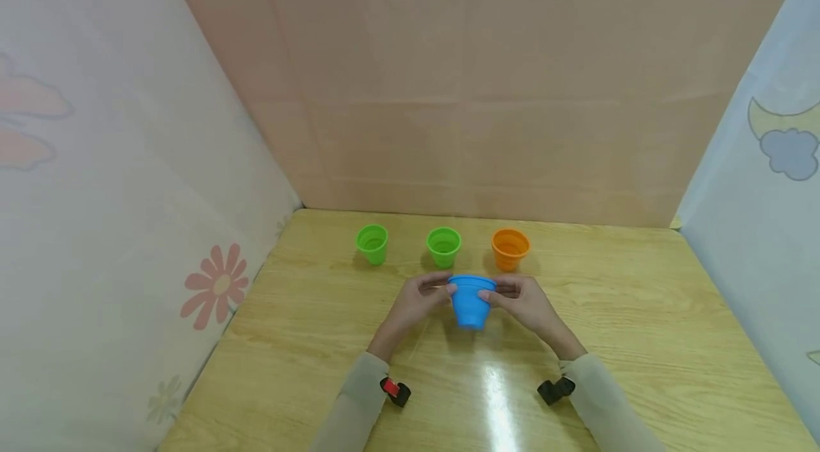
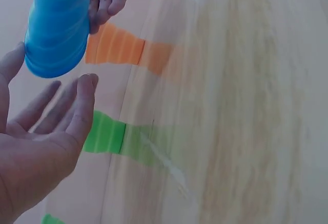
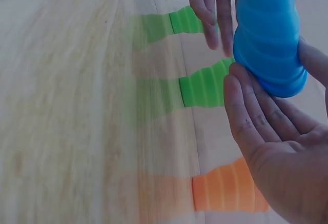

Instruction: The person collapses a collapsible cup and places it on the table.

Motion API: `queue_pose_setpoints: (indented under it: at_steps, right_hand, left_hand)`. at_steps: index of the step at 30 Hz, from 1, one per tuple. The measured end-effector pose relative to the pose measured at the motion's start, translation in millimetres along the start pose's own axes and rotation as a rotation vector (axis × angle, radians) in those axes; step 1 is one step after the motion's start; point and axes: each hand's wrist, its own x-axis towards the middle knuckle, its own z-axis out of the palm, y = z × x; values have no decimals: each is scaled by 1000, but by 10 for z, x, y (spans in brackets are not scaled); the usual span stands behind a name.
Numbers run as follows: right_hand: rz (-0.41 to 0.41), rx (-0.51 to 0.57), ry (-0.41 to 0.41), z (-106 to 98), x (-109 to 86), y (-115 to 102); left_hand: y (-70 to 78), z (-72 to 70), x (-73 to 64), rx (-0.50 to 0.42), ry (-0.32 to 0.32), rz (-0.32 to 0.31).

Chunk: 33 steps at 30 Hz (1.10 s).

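A blue ribbed cup (image 1: 470, 304) is held upright between both hands, raised off the wooden table. The left hand (image 1: 418, 302) has its thumb at the front left of the rim and its fingers behind. On the opposite side, the right hand (image 1: 528, 306) pinches the cup the same way, thumb in front. In the right wrist view, the right fingers (image 3: 259, 108) lie along the rim of the blue cup (image 3: 266, 34). The left wrist view shows the left thumb (image 2: 14, 62) at the edge of the blue cup (image 2: 57, 29).
Behind the hands stand a green cup (image 1: 373, 245) at left, another green cup (image 1: 443, 248) in the middle and an orange cup (image 1: 510, 250) at right, all upright on the wooden table (image 1: 640, 324). A brown back panel (image 1: 487, 96) and patterned side panels (image 1: 154, 153) enclose the table.
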Motion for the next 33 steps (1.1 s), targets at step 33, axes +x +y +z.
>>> queue_pose_setpoints:
  at_steps: [33]
  right_hand:
    - [35, 217, -56, 46, 20, 21]
  left_hand:
    - [-44, 5, 11, -191, -54, -42]
